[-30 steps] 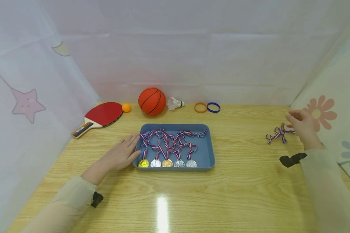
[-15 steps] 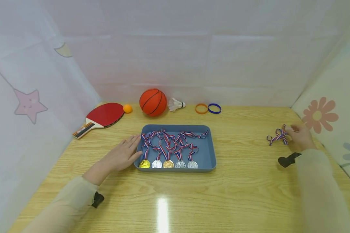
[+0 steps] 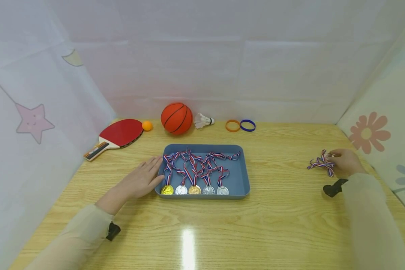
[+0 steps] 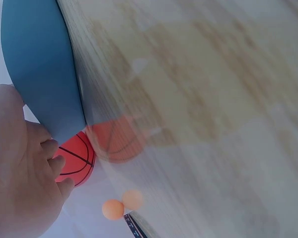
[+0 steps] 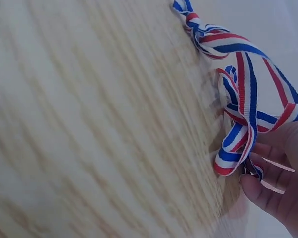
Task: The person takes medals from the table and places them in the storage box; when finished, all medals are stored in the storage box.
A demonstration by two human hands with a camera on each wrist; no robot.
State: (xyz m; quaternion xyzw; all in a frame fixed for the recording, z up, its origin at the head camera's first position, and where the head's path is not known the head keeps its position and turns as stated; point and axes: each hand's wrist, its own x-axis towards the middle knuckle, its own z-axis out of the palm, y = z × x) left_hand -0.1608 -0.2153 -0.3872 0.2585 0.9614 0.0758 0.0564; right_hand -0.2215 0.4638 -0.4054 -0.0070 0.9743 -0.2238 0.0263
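Left hand (image 3: pixel 140 180) is lying flat on the table (image 3: pixel 283 225), fingers straight and relaxed, fingertips right up against the left wall of the blue tray (image 3: pixel 244 176). Right hand (image 3: pixel 345 162) is way over by the right edge of the table, fingers curled around a bunched-up red, white and blue ribbon (image 3: pixel 320 163). The wrist view shows the ribbon (image 5: pixel 243 106) looping out of the fingers (image 5: pixel 268 186) with its far end lying on the wood. There's a tiny dark bit poking out under the fingers, but whether a medal hangs on it I honestly can't tell, the hand covers that part.

The tray sits mid-table with five medals (image 3: pixel 194 189) lined up along its near edge, gold, silver and bronze looking, their ribbons all tangled together behind them so you can't sort out which strap goes where.

Along the back: a red paddle (image 3: pixel 116 135), a small orange ball (image 3: pixel 147 125), a basketball (image 3: pixel 176 118), a shuttlecock (image 3: pixel 203 121), plus an orange and a blue wristband (image 3: pixel 240 125). The left wrist view is blurry, mostly tray wall and basketball.
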